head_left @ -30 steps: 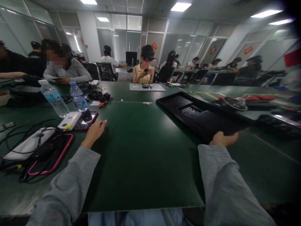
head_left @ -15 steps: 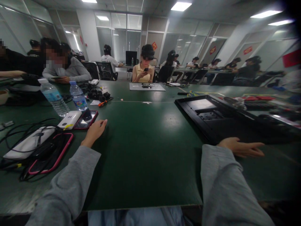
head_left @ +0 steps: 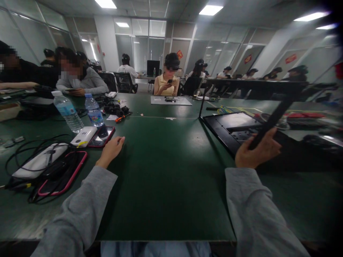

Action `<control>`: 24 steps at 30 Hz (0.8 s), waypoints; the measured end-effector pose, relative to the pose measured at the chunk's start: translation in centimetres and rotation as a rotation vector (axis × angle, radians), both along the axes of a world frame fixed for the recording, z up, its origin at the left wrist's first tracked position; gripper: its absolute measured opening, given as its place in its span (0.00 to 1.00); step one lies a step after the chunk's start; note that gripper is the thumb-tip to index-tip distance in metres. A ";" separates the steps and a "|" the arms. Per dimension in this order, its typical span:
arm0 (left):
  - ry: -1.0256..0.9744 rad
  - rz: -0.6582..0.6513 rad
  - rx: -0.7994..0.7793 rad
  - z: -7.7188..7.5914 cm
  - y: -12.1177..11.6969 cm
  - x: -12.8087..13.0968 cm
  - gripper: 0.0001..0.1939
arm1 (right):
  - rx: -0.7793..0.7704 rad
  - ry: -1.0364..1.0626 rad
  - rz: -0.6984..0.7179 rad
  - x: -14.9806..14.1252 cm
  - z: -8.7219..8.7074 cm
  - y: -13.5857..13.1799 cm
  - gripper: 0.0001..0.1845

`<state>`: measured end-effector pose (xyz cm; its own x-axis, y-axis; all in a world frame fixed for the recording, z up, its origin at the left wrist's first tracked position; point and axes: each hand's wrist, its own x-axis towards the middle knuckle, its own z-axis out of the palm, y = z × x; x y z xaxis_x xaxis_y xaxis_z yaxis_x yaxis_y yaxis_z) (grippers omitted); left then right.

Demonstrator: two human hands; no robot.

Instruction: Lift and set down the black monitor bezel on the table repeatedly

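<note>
My right hand [head_left: 257, 151] is closed around one side of a thin black rectangular frame [head_left: 273, 116], like a monitor bezel. The frame stands tilted up, one lower corner down by the table. Behind and beneath it lies a black plastic panel [head_left: 227, 123], like a monitor back cover, with a recess; the hand and frame hide part of it. On the left, my left hand [head_left: 111, 151] rests on the green table [head_left: 166, 171] with fingers curled in and nothing visible in them. Just beyond it lies a red-edged phone [head_left: 103, 137].
Left are two water bottles [head_left: 68, 112], a white power bank [head_left: 83, 136] and a pink-cased phone [head_left: 64, 175] among black cables. An orange-handled tool [head_left: 120, 118] lies farther back. Colored wires [head_left: 227, 109] are at the right rear. A person [head_left: 167, 84] sits opposite, holding a phone.
The black panel has moved right and my right hand has let go of it. That hand now grips the black frame and holds it raised. My left hand has stayed in place.
</note>
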<state>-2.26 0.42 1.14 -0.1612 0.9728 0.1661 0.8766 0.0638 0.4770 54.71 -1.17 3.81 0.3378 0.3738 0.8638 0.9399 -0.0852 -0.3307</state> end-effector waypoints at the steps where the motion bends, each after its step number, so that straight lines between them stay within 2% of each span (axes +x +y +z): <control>1: -0.018 0.002 0.013 0.0 0.0 0.0 0.28 | 0.037 -0.049 0.000 -0.6 0.0 0.5 0.39; 4: -0.088 0.018 0.080 0.1 -0.1 0.1 0.28 | 0.135 -0.160 0.071 -2.1 0.0 1.0 0.39; 7: -0.153 0.049 0.184 0.3 0.1 0.2 0.31 | 0.184 -0.119 0.156 -3.4 0.3 0.8 0.39; 11: -0.233 0.085 0.314 0.4 0.3 0.4 0.35 | 0.125 0.115 0.289 -4.4 0.2 0.8 0.40; 16: -0.349 0.072 0.341 0.9 -0.2 1.7 0.43 | -0.014 0.398 0.449 -5.3 -0.5 1.3 0.41; 20: -0.350 0.002 0.303 1.4 -0.9 2.9 0.33 | 0.005 0.419 0.460 -5.2 -1.1 1.8 0.40; 24: -0.296 -0.042 0.287 1.1 -0.9 3.1 0.28 | 0.005 0.392 0.432 -4.9 -1.8 2.2 0.37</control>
